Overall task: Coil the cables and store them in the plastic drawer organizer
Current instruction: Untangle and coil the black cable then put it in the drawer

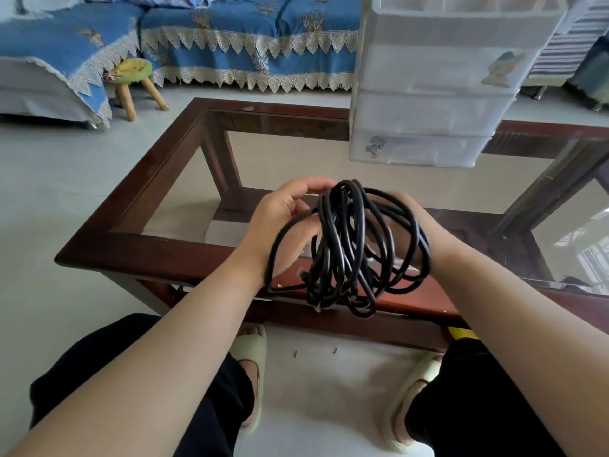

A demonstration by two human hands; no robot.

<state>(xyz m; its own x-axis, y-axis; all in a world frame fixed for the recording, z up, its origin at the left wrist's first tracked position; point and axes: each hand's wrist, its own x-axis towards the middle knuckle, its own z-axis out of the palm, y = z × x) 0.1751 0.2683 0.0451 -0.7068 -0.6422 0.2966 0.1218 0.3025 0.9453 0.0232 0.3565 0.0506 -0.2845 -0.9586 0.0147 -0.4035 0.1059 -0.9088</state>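
Observation:
A black cable (pixel 346 249) hangs in a loose bundle of several loops between my two hands, above the near edge of the table. My left hand (pixel 283 219) is at the bundle's left side, its fingers curled over the top of the loops and one loop running around its wrist. My right hand (pixel 418 225) is behind the right side of the bundle, mostly hidden by the loops that wrap over it. The translucent white plastic drawer organizer (pixel 438 103) stands on the far right of the table, its drawers shut.
The glass-topped coffee table has a dark wooden frame (pixel 138 249). A small wooden stool (pixel 131 77) and a blue-covered sofa (pixel 230 37) stand beyond it. My knees and slippered feet are below the table's near edge.

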